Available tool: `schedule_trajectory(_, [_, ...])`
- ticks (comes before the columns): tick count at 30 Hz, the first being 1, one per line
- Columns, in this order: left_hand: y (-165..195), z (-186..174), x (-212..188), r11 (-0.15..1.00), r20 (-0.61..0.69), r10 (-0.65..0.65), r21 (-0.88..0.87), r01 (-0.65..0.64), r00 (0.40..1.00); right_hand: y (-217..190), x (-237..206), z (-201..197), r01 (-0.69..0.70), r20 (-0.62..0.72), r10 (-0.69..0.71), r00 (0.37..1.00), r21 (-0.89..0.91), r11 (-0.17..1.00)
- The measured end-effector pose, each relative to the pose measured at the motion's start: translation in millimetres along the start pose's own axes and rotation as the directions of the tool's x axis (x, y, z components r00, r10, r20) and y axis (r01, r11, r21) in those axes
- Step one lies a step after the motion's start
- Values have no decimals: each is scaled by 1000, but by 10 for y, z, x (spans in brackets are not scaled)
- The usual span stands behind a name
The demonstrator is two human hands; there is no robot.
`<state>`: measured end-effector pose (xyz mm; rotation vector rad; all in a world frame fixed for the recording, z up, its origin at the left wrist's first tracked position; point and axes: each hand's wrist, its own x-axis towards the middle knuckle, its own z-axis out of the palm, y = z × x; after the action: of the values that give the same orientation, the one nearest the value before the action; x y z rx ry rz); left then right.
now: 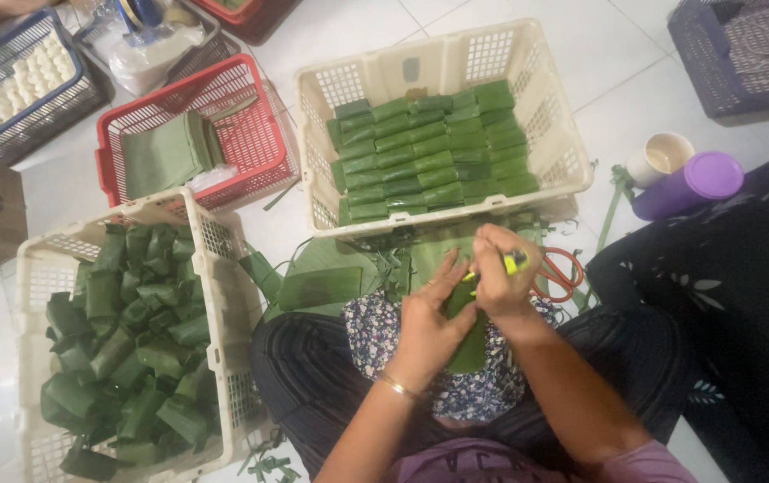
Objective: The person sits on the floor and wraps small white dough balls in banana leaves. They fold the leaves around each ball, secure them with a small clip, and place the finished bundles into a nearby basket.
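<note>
I saw the left hand (427,324) cupping a folded green banana-leaf parcel (467,340) over the lap; the right hand (501,282) pressed a small yellow stapler (515,261) onto it, just below the cream plastic basket (527,63) of neat parcels.

cream basket (442,63) | green leaf parcels (429,156) | red basket (250,134) | purple bottle (688,185)
</note>
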<state>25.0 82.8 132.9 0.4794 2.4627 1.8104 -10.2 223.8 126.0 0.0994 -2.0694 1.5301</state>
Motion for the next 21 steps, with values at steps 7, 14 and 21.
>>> schedule_trajectory(7, [-357, 17, -23, 976, -291, -74, -217, 10, 954, 538, 42, -155, -301, 322, 216, 922, 242, 922])
schedule_trajectory(14, [-848, 38, -264, 760, -398, -190, -638, -122, 897, 796, -351, -232, -835, 646, 546, 534, 300, 462])
schedule_trajectory(21, [-900, 21, -381, 693, 296, -354, -555, 461, 887, 853, 26, -254, -653, 629, 524, 574, -35, 757])
